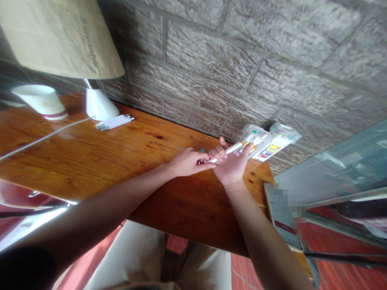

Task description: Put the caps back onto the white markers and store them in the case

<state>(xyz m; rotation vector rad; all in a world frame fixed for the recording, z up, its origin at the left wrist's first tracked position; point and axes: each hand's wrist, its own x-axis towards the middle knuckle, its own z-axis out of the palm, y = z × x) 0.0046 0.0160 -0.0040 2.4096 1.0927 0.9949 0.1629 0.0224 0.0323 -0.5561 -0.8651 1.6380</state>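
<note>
Right hand: palm turned up, fingers curled over a white marker, thumb stretched out clear of it to the right. Left hand: thumb and fingers brought together on the lower end of the same marker. The marker lies aslant between the two hands, above the table, its orange-tipped end pointing up and right. Small teal spots show at the fingers; whether they are caps or pen ends cannot be determined.

Just beyond the right hand, two clear cases stand side by side at the foot of the brick wall. Each bears a yellow label; coloured items show inside, too blurred to identify.

To the left, well apart from the hands, a bundle of loose markers lies on the wood beside the white base of a lamp. A grey cord runs leftward from that base across the surface. A paper cup stands left of the lamp.

Below the near edge, the wearer's pale trousers and reddish flooring are visible.
</note>
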